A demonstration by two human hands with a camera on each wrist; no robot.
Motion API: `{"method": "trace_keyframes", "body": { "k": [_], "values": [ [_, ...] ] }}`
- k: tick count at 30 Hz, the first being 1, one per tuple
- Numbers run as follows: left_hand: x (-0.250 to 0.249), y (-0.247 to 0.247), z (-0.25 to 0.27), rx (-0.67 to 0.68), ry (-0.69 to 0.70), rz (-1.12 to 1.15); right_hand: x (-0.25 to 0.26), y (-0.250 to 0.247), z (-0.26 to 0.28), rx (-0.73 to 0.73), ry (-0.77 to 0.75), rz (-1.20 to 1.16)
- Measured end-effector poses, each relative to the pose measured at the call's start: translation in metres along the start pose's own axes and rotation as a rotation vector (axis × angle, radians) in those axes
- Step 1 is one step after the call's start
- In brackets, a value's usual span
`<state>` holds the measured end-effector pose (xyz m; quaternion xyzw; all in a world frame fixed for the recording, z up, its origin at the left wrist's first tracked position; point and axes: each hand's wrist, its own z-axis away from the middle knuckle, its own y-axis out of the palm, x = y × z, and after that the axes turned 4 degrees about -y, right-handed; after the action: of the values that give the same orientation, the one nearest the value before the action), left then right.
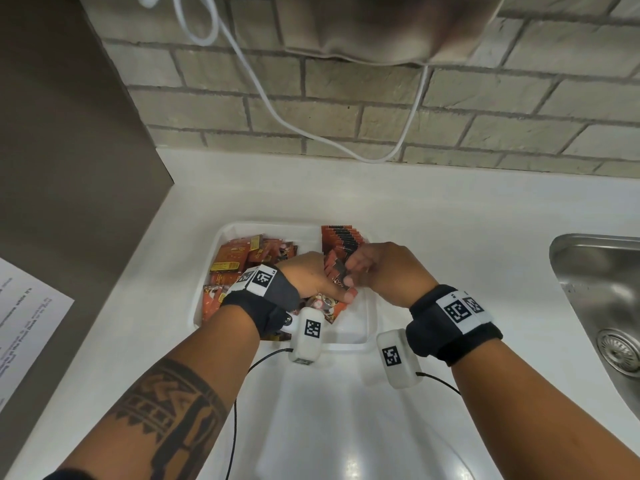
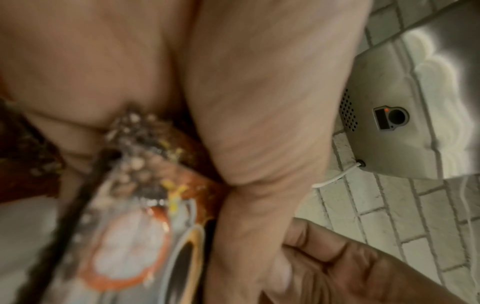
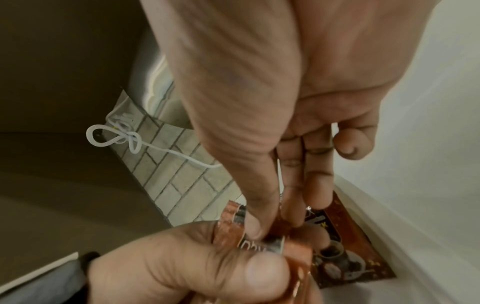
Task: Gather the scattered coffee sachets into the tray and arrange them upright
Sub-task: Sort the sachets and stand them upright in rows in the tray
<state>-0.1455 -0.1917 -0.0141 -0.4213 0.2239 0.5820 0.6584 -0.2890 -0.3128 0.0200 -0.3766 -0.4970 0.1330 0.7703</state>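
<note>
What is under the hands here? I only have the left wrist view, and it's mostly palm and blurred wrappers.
Observer: A white tray on a white counter; both hands work over it.
Operator: Are any sachets upright yet?
Observer: Yes, a row of upright sachets stands along the tray's far right side, and loose sachets lie jumbled on its left.
Operator: What is the right hand doing?
Observer: The right hand pinches one sachet from the bundle of sachets that the left hand grips.
</note>
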Motion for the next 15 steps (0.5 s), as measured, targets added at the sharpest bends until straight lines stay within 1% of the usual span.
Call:
{"method": "trace_keyframes", "body": {
  "k": [4, 6, 8, 10, 15],
  "values": [
    [0.005, 0.002, 0.001, -0.087, 0.102, 0.199, -0.001, -0.002, 0.003, -0.044, 0.012, -0.095],
    [0.003, 0.002, 0.006, -0.103, 0.153, 0.262, -0.001, -0.004, 0.005, -0.05, 0.022, -0.151],
    [0.0, 0.002, 0.011, -0.1, 0.182, 0.261, 0.0, -0.007, 0.005, -0.058, 0.047, -0.187],
    [-0.001, 0.0, 0.015, -0.089, 0.179, 0.246, 0.002, -0.011, 0.005, -0.076, 0.058, -0.19],
    [0.002, -0.003, 0.02, -0.118, 0.197, 0.229, 0.012, -0.017, 0.007, -0.097, 0.026, -0.182]
  ]
}}
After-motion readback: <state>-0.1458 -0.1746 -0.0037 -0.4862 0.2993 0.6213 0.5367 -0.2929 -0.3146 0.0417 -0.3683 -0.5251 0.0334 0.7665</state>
